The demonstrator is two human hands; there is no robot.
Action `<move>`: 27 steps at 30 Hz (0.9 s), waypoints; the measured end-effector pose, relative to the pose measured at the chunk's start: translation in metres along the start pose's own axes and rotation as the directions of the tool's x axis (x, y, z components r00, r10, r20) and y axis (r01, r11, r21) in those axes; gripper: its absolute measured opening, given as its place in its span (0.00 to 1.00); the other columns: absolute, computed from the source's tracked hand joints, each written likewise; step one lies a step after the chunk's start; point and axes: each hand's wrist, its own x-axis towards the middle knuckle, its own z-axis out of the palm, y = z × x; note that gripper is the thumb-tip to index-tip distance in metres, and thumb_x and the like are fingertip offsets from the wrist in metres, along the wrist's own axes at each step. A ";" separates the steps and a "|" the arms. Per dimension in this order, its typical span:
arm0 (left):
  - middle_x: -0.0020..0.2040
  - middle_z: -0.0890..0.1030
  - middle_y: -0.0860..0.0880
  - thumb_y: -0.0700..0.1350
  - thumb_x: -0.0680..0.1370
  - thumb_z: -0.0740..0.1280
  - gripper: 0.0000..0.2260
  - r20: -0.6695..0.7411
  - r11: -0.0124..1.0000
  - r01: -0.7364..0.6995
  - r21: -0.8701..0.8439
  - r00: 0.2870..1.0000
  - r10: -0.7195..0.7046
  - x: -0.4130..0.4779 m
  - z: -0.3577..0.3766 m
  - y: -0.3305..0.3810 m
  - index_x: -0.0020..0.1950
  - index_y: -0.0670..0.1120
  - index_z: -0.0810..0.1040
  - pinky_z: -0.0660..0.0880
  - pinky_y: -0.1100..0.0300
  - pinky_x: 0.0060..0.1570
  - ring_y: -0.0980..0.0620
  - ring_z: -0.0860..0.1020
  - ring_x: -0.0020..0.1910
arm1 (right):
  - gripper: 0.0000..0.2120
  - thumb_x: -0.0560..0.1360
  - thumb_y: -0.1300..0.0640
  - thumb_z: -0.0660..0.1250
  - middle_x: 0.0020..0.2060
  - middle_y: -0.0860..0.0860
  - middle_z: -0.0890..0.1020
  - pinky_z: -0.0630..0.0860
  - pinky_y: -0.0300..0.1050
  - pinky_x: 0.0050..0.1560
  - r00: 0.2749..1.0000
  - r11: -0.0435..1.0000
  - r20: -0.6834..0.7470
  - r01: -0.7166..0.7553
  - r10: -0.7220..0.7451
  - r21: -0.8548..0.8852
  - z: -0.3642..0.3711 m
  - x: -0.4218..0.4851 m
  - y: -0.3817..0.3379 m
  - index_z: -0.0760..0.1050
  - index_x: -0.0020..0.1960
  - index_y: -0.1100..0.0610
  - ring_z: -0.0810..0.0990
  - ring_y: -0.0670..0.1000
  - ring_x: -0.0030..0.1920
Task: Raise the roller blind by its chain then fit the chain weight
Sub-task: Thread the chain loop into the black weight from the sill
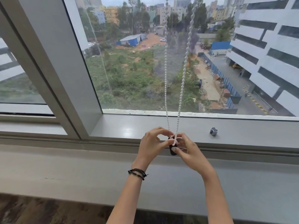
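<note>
Both hands meet just in front of the window sill point(129, 126): left hand point(151, 143) and right hand point(188, 150) pinch the dark chain weight point(172, 151) between them, fingers closed on it. The white bead chain point(165, 78) loops down into it, seemingly seated. A grey clip point(213, 131) sits on the sill, right of the weight.

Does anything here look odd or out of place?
One thing: a small grey clip-like piece sits alone on the window sill, right of both hands. Otherwise the bead chain hangs intact to the black weight.
</note>
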 end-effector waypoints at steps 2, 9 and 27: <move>0.43 0.82 0.59 0.53 0.67 0.72 0.06 -0.006 1.000 -0.006 -0.009 1.000 0.006 -0.001 -0.002 0.000 0.43 0.58 0.80 0.77 0.54 0.41 0.60 0.80 0.47 | 0.12 0.75 0.66 0.65 0.48 0.45 0.80 0.74 0.29 0.46 1.000 1.000 -0.013 0.011 -0.011 0.025 0.004 0.000 0.000 0.68 0.54 0.55 0.80 0.38 0.48; 0.45 0.81 0.58 0.58 0.66 0.69 0.13 -0.004 0.997 -0.026 -0.068 1.000 0.026 -0.004 -0.004 0.005 0.46 0.52 0.81 0.75 0.60 0.43 0.60 0.79 0.49 | 0.10 0.76 0.65 0.63 0.51 0.53 0.81 0.78 0.44 0.51 0.996 0.993 -0.070 0.067 -0.060 0.101 0.010 0.001 0.001 0.68 0.55 0.55 0.82 0.48 0.50; 0.48 0.83 0.62 0.53 0.68 0.70 0.15 -0.030 0.950 0.026 -0.311 0.999 -0.037 0.003 0.007 0.021 0.53 0.54 0.79 0.72 0.67 0.48 0.63 0.79 0.52 | 0.11 0.70 0.64 0.68 0.42 0.41 0.82 0.78 0.36 0.47 0.951 0.859 -0.300 0.217 -0.078 0.464 0.014 0.002 -0.009 0.71 0.50 0.56 0.81 0.43 0.47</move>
